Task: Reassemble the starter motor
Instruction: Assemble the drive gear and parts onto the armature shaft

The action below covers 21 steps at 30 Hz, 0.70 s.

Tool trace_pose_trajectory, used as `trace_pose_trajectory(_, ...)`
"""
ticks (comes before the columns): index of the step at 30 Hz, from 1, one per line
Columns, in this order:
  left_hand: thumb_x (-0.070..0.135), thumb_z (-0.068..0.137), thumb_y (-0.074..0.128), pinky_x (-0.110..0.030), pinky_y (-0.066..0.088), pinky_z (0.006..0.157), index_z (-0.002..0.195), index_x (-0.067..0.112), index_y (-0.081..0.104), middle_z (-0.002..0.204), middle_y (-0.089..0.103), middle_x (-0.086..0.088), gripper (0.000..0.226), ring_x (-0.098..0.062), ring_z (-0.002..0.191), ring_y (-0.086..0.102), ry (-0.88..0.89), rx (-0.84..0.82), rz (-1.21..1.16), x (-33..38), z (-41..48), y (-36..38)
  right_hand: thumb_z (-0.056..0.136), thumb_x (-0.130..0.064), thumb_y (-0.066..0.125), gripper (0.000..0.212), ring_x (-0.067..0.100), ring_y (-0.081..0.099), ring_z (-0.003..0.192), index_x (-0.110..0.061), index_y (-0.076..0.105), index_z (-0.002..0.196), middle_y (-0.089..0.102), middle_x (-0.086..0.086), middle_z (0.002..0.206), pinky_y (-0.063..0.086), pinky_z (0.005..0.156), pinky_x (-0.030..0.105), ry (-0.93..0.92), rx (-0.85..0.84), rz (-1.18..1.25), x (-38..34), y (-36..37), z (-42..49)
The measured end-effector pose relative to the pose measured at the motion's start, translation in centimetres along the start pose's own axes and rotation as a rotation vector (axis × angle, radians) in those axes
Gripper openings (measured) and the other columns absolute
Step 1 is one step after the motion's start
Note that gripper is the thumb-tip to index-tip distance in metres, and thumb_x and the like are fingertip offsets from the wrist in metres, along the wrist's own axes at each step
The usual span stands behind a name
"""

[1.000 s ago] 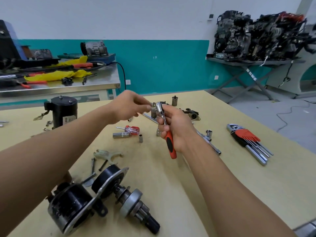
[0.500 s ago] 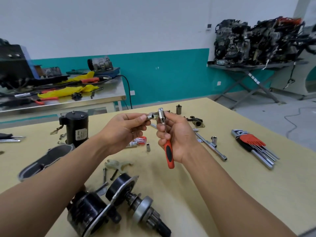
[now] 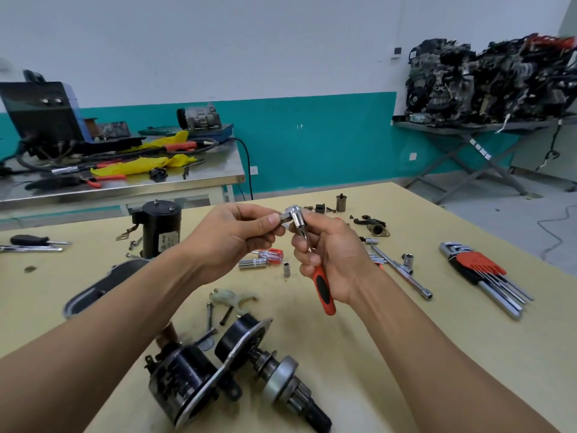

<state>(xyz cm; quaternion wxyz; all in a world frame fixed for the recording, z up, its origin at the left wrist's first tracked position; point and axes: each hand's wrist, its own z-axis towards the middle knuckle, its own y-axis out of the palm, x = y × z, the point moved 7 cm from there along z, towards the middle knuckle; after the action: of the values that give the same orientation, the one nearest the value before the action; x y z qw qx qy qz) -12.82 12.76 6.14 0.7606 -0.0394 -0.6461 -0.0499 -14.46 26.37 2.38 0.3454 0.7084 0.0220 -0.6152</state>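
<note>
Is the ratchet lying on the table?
No, the right hand grips the ratchet by its red handle; the left hand pinches the socket at its head.

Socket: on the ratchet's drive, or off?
At the head: left hand pinches the socket against the ratchet gripped by the right hand. Fully seated: cannot tell.

Likely solenoid (image 3: 160,232) left, hex keys (image 3: 480,276) right, motor (image 3: 218,370) nearest.
</note>
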Motion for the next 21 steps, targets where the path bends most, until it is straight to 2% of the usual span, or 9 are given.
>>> trace_pose_trajectory(3,0.015,0.083,0.069,-0.021,0.057,0.064,0.087,0.01,0.079,0.08,0.074,-0.008,0.012,-0.014,0.07,0.066,-0.035,0.029,0.058,0.9,-1.2,0.2,0.099,-0.035,0.053,0.026,0.008,0.033,0.04,-0.016,0.065,0.084,0.05,-0.001,0.057,0.031,0.037,0.02,-0.005,-0.026,-0.029,0.0,0.4,-0.1)
trace_pose_trajectory(4,0.017,0.088,0.068,-0.022,0.057,0.065,0.09,0.012,0.078,0.082,0.076,-0.006,0.011,-0.014,0.072,0.067,-0.039,0.058,0.185,1.3,-1.7,0.1,0.099,-0.036,0.052,0.027,0.009,0.032,0.041,-0.017,0.066,0.086,0.049,-0.001,0.058,0.031,0.037,0.021,-0.005,-0.033,-0.049,0.1,0.6,-0.1)
trace_pose_trajectory(6,0.035,0.094,0.064,-0.021,0.055,0.067,0.103,0.02,0.074,0.086,0.077,0.002,0.02,-0.007,0.075,0.069,-0.028,0.097,0.653,2.4,-3.2,-0.2,0.096,-0.045,0.055,0.031,0.008,0.032,0.043,-0.016,0.065,0.099,0.049,-0.002,0.059,0.03,0.038,0.02,-0.018,-0.051,-0.091,0.0,0.8,-0.1)
trace_pose_trajectory(9,0.084,0.079,0.041,-0.028,0.055,0.081,0.132,0.035,0.056,0.104,0.071,0.012,0.073,-0.005,0.088,0.066,-0.07,-0.012,1.349,2.7,-7.0,0.1,0.082,-0.051,0.068,0.047,0.007,0.032,0.043,-0.015,0.066,0.113,0.047,-0.002,0.061,0.03,0.038,0.019,-0.102,0.018,-0.146,-0.7,0.1,0.0)
trace_pose_trajectory(11,0.102,0.064,0.023,-0.033,0.053,0.091,0.142,0.043,0.038,0.119,0.065,0.015,0.099,-0.009,0.102,0.062,-0.117,-0.145,1.579,1.6,-10.2,0.6,0.087,-0.04,0.072,0.03,0.007,0.032,0.044,-0.017,0.071,0.106,0.045,-0.002,0.061,0.03,0.038,0.019,-0.141,0.091,-0.21,-1.0,-0.7,0.1)
trace_pose_trajectory(14,0.107,0.053,0.018,-0.031,0.041,0.084,0.148,0.049,0.004,0.116,0.057,0.015,0.112,-0.012,0.097,0.049,-0.143,-0.295,1.67,-0.6,-14.0,1.4,0.092,-0.034,0.071,0.025,0.008,0.032,0.044,-0.014,0.071,0.107,0.044,-0.003,0.06,0.03,0.038,0.02,-0.141,0.124,-0.236,-0.6,-0.8,0.4)
trace_pose_trajectory(17,0.102,0.059,0.025,-0.033,0.031,0.075,0.142,0.05,-0.027,0.098,0.051,0.01,0.111,-0.017,0.087,0.039,-0.139,-0.278,1.686,-1.7,-14.9,1.3,0.093,-0.033,0.07,0.022,0.008,0.032,0.043,-0.014,0.071,0.105,0.045,-0.004,0.058,0.031,0.038,0.02,-0.137,0.105,-0.249,-0.1,-0.4,0.4)
trace_pose_trajectory(19,0.1,0.062,0.027,-0.033,0.028,0.075,0.138,0.049,-0.037,0.095,0.05,0.009,0.112,-0.018,0.086,0.04,-0.132,-0.268,1.687,-2.1,-14.9,0.8,0.093,-0.033,0.07,0.018,0.007,0.033,0.043,-0.016,0.072,0.101,0.045,-0.004,0.057,0.031,0.037,0.02,-0.141,0.094,-0.255,-0.1,-0.2,0.4)
trace_pose_trajectory(21,0.097,0.065,0.027,-0.031,0.029,0.075,0.141,0.046,-0.037,0.097,0.052,0.011,0.112,-0.017,0.092,0.046,-0.118,-0.276,1.685,-2.5,-14.8,0.1,0.092,-0.033,0.071,0.017,0.007,0.033,0.043,-0.017,0.072,0.101,0.045,-0.004,0.057,0.031,0.037,0.02,-0.136,0.112,-0.269,-0.1,-0.5,0.4)
